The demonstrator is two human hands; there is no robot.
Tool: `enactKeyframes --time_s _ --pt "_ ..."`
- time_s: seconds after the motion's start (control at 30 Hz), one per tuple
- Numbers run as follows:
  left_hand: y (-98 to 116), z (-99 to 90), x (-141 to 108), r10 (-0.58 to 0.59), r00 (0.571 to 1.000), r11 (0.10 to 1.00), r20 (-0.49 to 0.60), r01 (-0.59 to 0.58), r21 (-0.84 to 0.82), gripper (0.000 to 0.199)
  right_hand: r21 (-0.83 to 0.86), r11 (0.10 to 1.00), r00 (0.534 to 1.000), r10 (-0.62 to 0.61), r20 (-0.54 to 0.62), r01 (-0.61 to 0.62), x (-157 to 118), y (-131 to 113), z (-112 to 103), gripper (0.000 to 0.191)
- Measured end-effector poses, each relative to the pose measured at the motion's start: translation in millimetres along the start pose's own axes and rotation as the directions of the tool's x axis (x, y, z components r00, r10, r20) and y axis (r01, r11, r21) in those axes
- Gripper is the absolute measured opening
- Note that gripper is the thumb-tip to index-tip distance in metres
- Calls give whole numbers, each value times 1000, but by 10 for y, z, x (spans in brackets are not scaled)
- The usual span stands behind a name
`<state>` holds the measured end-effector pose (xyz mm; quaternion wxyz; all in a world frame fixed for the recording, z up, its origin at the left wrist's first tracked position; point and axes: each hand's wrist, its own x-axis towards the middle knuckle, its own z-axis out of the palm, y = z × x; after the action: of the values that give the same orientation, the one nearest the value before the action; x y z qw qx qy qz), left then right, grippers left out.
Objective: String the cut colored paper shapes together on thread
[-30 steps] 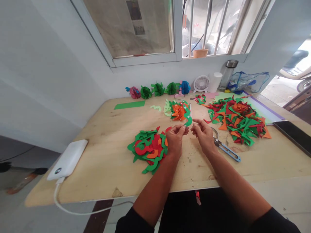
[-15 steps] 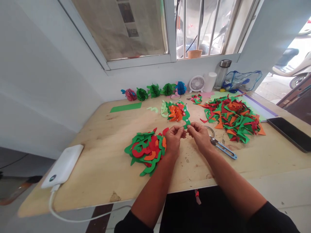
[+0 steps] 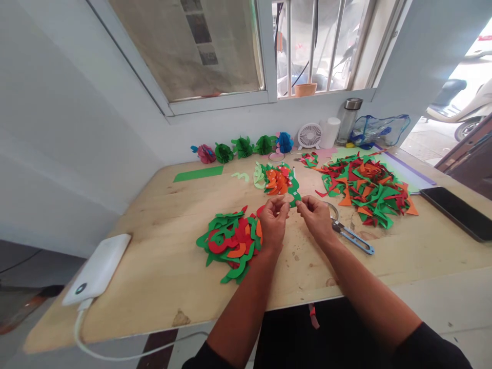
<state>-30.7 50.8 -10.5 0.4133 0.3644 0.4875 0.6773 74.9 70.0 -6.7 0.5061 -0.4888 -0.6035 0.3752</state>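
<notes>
My right hand [image 3: 314, 212] pinches the lower edge of a green paper piece [image 3: 294, 193] that carries small white squares. My left hand [image 3: 274, 212] is closed just left of it, with fingers pressed together near the piece; whatever is between them is too small to make out. Behind my hands lies a cluster of orange cut-outs [image 3: 277, 180] with white dots. A pile of curved green, red and orange pieces [image 3: 236, 241] sits left of my left hand. Right of my right hand are a blue cutter [image 3: 355, 239] and a roll of tape [image 3: 332, 210].
A heap of pointed scraps [image 3: 369, 187] and a black phone [image 3: 457, 212] lie at the right. Paper figures [image 3: 243, 147], a small fan [image 3: 309, 136] and a glass bottle [image 3: 349, 120] line the wall. A white power bank [image 3: 97, 269] rests at the left.
My left hand has drawn slightly away from the green piece, opening a small gap between my hands. The camera view has shifted a little.
</notes>
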Motion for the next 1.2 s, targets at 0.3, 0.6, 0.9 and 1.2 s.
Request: enactKeyframes --time_s 0.3,0.6,0.9,1.2 --pt "10 -31 3 154 988 984 -2 -154 89 37 -519 801 945 -324 44 299 -103 25 47 19" --pt "-11 -38 60 85 994 996 -74 -83 25 22 -644 637 890 -423 169 425 -142 30 74 21" --pt "30 -44 60 17 999 999 -48 -19 -39 16 -561 719 907 -387 167 411 -138 43 72 19" --pt "35 -51 40 10 1000 1000 25 -10 -12 14 -409 861 950 -308 52 301 -116 -59 46 24"
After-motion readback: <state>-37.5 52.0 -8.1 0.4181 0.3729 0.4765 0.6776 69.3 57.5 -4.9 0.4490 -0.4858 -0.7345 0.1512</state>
